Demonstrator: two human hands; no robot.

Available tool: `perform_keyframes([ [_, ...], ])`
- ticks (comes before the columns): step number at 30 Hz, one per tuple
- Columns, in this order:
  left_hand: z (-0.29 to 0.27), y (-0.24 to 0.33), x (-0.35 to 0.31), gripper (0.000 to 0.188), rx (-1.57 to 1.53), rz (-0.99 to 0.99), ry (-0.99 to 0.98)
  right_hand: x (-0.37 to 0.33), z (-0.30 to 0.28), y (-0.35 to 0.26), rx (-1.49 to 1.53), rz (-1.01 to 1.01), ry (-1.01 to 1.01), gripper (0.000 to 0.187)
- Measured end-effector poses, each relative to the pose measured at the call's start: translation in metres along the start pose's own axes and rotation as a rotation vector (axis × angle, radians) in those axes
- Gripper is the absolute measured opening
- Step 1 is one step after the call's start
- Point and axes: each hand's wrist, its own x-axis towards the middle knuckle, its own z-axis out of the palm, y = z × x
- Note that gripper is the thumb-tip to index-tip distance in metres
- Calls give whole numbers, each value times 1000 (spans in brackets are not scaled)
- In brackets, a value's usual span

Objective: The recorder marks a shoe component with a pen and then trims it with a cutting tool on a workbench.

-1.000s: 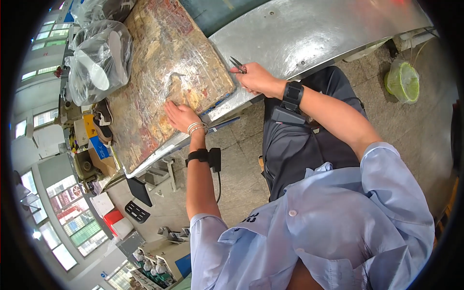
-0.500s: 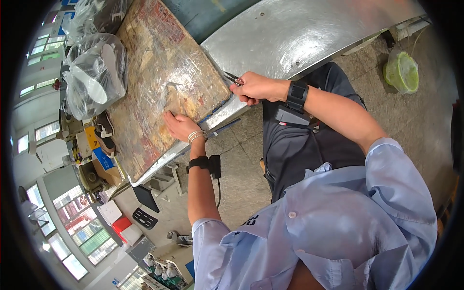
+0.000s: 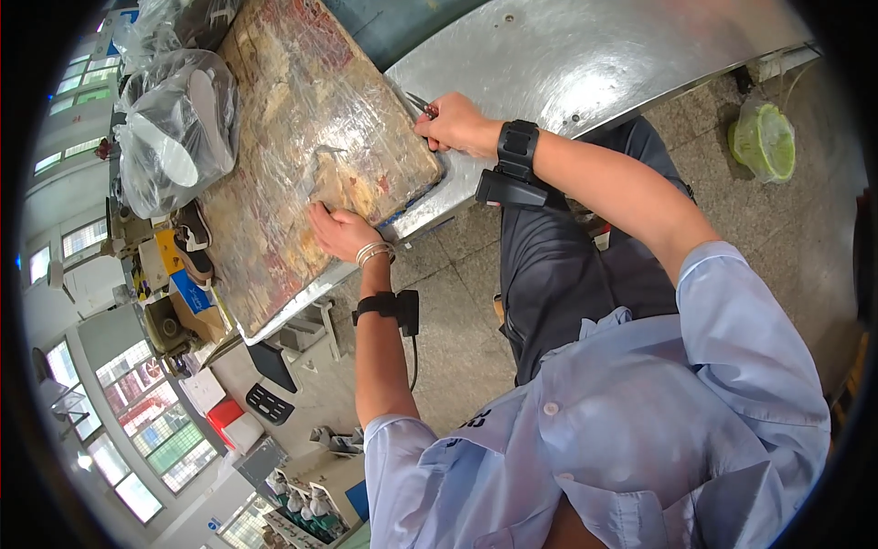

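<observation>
A worn, paint-stained board [image 3: 283, 101] with clear plastic film over it rests on the metal table. My left hand [image 3: 346, 233] lies on its near edge, fingers stretched out over the film and nothing gripped. A small dark scrap or tear [image 3: 329, 149] shows on the film beyond those fingertips. At the board's right edge, my right hand [image 3: 455, 124] is closed around small scissors [image 3: 421, 103]. Their dark pointed blades stick out to the upper left; the handles are mostly hidden in my fingers.
Clear bags with pale shoe soles [image 3: 174, 137] stand at the board's left, with dark shoes [image 3: 194, 242] below them. Bare metal tabletop [image 3: 540, 64] stretches to the right. A green basket [image 3: 764, 142] in clear plastic is on the floor at the right.
My right hand has moved up and left with the scissors, closer to the board's edge. My left hand stays almost in place on the film.
</observation>
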Motion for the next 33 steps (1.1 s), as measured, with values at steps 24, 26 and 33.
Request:
perform_keyframes([
  [24, -4, 4, -1, 38, -2, -21, -23, -7, 0, -14, -660, -68, 18, 24],
  [26, -5, 5, -1, 38, -2, -22, -24, -7, -6, -11, -603, -165, -29, 27],
  [33, -2, 1, 0, 38, -14, -16, -20, -31, -26, 1, -343, -114, -123, 32],
])
